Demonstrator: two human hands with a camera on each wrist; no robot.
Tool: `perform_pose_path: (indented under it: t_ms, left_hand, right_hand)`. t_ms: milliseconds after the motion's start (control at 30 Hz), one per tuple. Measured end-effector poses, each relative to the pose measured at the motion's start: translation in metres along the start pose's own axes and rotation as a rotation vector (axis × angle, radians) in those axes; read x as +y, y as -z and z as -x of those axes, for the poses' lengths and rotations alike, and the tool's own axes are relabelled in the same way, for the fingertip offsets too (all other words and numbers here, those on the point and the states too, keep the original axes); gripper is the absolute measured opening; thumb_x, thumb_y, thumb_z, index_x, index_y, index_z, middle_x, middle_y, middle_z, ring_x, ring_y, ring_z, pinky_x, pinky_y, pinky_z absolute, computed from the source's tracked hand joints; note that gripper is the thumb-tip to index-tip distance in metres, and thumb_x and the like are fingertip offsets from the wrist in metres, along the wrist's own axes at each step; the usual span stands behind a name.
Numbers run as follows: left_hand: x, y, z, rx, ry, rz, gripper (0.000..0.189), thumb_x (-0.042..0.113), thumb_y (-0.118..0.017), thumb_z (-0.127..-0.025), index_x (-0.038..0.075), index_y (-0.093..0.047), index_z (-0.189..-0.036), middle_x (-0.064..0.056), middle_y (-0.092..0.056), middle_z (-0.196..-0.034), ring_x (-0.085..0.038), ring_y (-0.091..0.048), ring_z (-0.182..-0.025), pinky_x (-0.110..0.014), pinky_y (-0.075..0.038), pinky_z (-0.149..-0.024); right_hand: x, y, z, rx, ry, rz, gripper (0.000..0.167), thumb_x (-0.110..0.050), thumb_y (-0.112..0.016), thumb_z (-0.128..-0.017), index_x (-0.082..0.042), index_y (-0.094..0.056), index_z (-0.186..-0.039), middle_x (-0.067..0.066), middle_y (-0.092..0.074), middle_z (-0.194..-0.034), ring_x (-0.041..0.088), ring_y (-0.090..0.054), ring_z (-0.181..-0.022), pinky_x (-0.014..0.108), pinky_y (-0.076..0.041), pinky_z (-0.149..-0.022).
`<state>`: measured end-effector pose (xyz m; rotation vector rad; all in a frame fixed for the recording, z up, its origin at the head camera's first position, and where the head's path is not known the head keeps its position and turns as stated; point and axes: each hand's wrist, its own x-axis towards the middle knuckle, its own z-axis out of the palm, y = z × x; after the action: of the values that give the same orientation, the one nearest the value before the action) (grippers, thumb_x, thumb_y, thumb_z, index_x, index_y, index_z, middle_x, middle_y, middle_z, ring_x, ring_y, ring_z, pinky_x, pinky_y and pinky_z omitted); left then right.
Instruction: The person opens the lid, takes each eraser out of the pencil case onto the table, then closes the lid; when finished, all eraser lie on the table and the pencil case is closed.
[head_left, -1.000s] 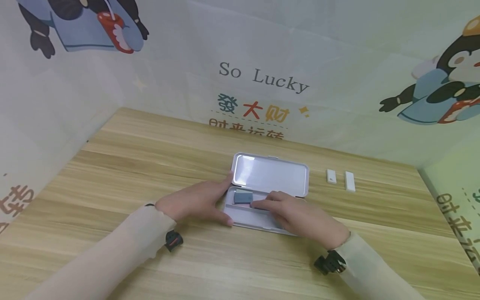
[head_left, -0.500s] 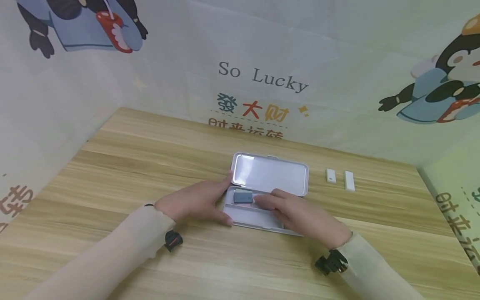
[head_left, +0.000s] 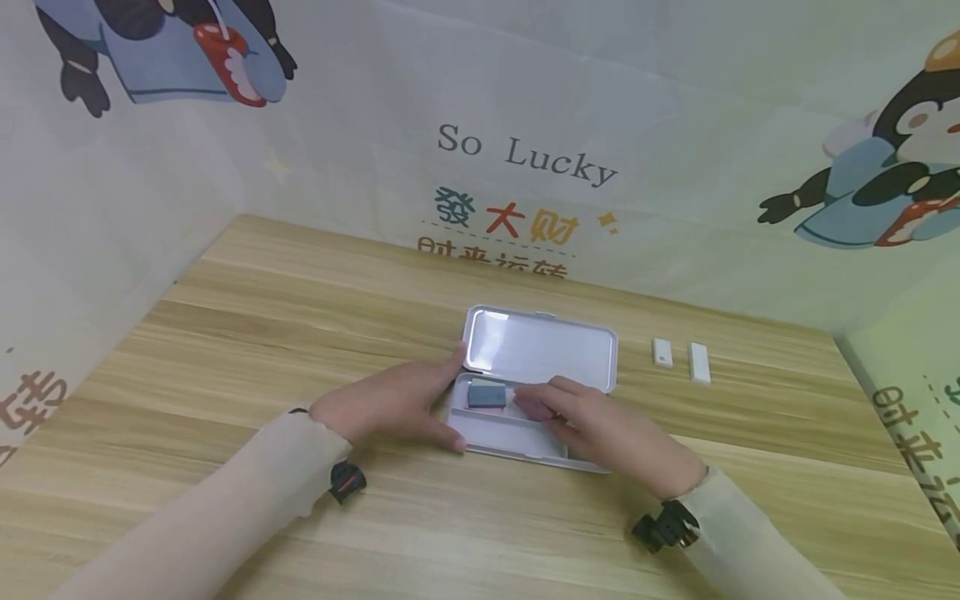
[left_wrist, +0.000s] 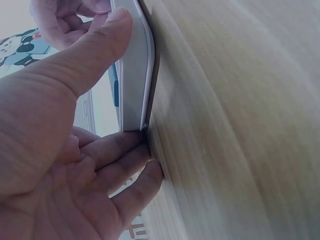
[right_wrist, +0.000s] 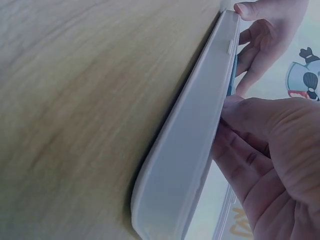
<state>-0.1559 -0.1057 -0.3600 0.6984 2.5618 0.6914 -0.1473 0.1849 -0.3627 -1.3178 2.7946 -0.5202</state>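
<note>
Shifted slightly rightward since the earlier frame, the right hand [head_left: 609,435] pinches a purplish piece [head_left: 533,406] at the open case's [head_left: 501,432] rear compartment, beside the blue block [head_left: 487,396]. The left hand [head_left: 390,406] grips the case's left end, thumb at its near edge. Surface [head_left: 442,533] stretches before the case; two white blocks [head_left: 699,363] lie rightward.

Both arms [head_left: 217,500] fwd, L hand [head_left: 390,405] w/ thumb [head_left: 445,434] spread, R hand [head_left: 609,432] w/ fingers [right_wrist: 244,169] bent
</note>
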Motion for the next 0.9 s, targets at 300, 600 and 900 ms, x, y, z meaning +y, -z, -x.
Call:
perform_pose_path:
  t_ms: [300, 600, 900]
  left_hand:
    - [-0.002, -0.001, -0.001, 0.006, -0.013, -0.012, 0.127, 0.046, -0.089, -0.082, 0.003, -0.006, -0.168, -0.024, -0.048, -0.160, -0.034, -0.052, -0.147, -0.049, -0.041, -0.125]
    - [-0.001, -0.001, 0.000, 0.003, -0.007, 0.012, 0.127, 0.045, -0.088, -0.082, 0.006, -0.004, -0.168, -0.022, -0.044, -0.164, -0.033, -0.048, -0.150, -0.048, -0.037, -0.127]
    - [-0.001, -0.001, 0.000, 0.002, -0.011, 0.010, 0.127, 0.045, -0.088, -0.082, 0.004, -0.005, -0.168, -0.022, -0.040, -0.166, -0.034, -0.046, -0.151, -0.047, -0.037, -0.128]
  right_hand:
    - [0.009, 0.000, 0.004, 0.071, -0.042, -0.235, 0.046, 0.002, -0.070, -0.096, -0.003, -0.061, -0.141, 0.007, -0.074, -0.120, 0.018, -0.072, -0.105, 0.031, -0.064, -0.091]
    - [0.025, 0.007, 0.017, 0.129, -0.097, -0.278, 0.049, 0.010, -0.068, -0.093, 0.005, -0.058, -0.141, 0.021, -0.070, -0.128, 0.029, -0.072, -0.105, 0.034, -0.065, -0.089]
    - [0.044, 0.017, 0.041, 0.302, -0.169, -0.285, 0.049, 0.012, -0.071, -0.091, 0.006, -0.059, -0.137, 0.021, -0.075, -0.112, 0.016, -0.072, -0.095, 0.026, -0.065, -0.078]
